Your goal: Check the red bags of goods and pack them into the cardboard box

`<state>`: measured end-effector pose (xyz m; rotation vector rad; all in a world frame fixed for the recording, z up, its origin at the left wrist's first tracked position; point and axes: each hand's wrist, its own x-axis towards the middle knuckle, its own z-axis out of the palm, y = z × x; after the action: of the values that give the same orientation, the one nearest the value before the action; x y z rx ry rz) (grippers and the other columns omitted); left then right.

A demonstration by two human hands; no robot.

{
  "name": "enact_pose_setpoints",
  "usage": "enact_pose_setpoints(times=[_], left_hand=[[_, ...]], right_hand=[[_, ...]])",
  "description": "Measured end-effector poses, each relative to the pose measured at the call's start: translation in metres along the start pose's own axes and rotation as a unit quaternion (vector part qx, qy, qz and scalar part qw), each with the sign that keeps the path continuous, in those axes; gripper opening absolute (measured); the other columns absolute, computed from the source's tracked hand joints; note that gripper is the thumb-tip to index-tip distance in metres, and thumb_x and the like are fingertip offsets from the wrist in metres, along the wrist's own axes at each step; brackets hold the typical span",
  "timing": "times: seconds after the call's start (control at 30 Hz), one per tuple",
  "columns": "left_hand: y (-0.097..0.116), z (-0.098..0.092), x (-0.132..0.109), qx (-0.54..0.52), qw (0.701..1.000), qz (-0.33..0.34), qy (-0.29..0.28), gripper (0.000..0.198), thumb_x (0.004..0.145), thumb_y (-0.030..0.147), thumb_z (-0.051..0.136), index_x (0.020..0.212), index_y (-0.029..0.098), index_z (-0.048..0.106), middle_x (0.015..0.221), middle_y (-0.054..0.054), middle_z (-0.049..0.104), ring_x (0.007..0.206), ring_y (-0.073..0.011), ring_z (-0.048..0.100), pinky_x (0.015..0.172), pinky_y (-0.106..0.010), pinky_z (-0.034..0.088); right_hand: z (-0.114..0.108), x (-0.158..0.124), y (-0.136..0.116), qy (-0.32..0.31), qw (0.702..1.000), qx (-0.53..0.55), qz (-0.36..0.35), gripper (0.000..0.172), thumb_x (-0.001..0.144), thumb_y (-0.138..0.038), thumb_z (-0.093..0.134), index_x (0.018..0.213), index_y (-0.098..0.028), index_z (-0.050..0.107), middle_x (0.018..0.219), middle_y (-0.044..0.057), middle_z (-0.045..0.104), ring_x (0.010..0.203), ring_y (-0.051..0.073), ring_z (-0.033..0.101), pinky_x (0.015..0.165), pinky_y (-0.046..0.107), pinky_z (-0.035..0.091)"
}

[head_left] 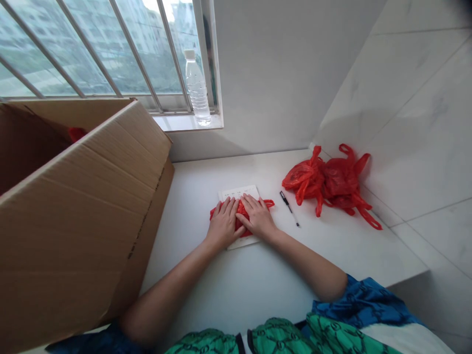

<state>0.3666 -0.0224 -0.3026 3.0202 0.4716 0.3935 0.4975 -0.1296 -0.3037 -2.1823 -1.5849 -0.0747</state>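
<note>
A flattened red plastic bag (242, 212) lies on a white sheet of paper (238, 192) on the white counter. My left hand (222, 222) presses flat on the bag's left part, fingers stretched out. My right hand (258, 217) lies flat on its right part, fingers also extended. A handle loop of the bag sticks out to the right of my right hand. Most of the bag is hidden under my palms.
A large open cardboard box (84, 206) fills the left side. A pile of red plastic bags (328, 183) lies in the right corner by the tiled wall. A black pen (288, 208) lies between. A plastic water bottle (197, 88) stands on the windowsill.
</note>
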Motion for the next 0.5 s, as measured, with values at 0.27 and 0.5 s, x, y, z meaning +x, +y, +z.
enact_pose_setpoints(times=[0.27, 0.5], left_hand=[[-0.005, -0.005, 0.004, -0.051, 0.998, 0.000, -0.040, 0.076, 0.090, 0.049, 0.053, 0.151, 0.009, 0.033, 0.157, -0.016, 0.034, 0.148, -0.0316, 0.025, 0.122, -0.052, 0.016], [-0.019, -0.054, 0.010, -0.139, 0.988, -0.042, 0.054, 0.056, 0.093, 0.051, 0.053, 0.140, 0.021, 0.049, 0.138, -0.012, 0.055, 0.126, -0.0272, 0.053, 0.104, -0.041, 0.045]], right_hand=[[-0.001, 0.000, 0.004, 0.007, 0.997, 0.074, 0.001, 0.062, 0.100, -0.053, 0.036, 0.149, -0.016, 0.041, 0.156, 0.012, 0.039, 0.144, 0.025, 0.034, 0.121, 0.051, 0.016], [-0.036, 0.002, 0.039, 0.222, 0.923, 0.312, 0.041, 0.047, 0.101, -0.050, 0.034, 0.124, -0.019, 0.061, 0.129, 0.012, 0.062, 0.124, 0.022, 0.056, 0.109, 0.043, 0.040]])
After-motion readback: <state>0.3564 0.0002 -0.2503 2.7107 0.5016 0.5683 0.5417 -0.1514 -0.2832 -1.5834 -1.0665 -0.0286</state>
